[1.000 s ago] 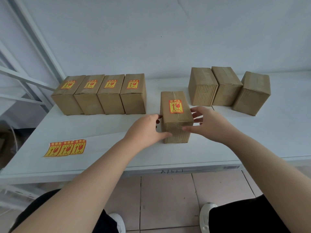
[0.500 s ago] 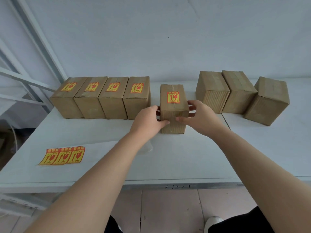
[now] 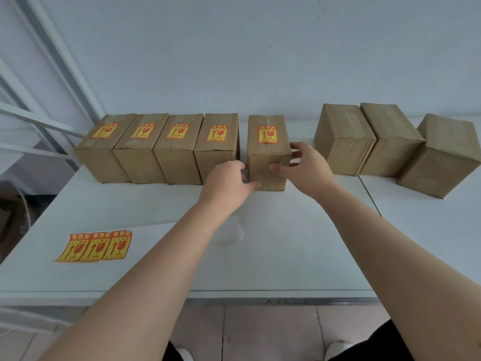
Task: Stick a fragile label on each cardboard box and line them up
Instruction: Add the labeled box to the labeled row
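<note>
Labelled box (image 3: 268, 157) clamped between my left hand (image 3: 229, 182) and right hand (image 3: 308, 169), one per side, to square it with labelled row (image 3: 177, 155) at left; small gap showed.

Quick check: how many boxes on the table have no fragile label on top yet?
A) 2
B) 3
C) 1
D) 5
B: only three boxes, all on the right, have bare tops: the inner bare box, the middle bare box and the outer bare box. The other five, including the held box, carry labels.
</note>
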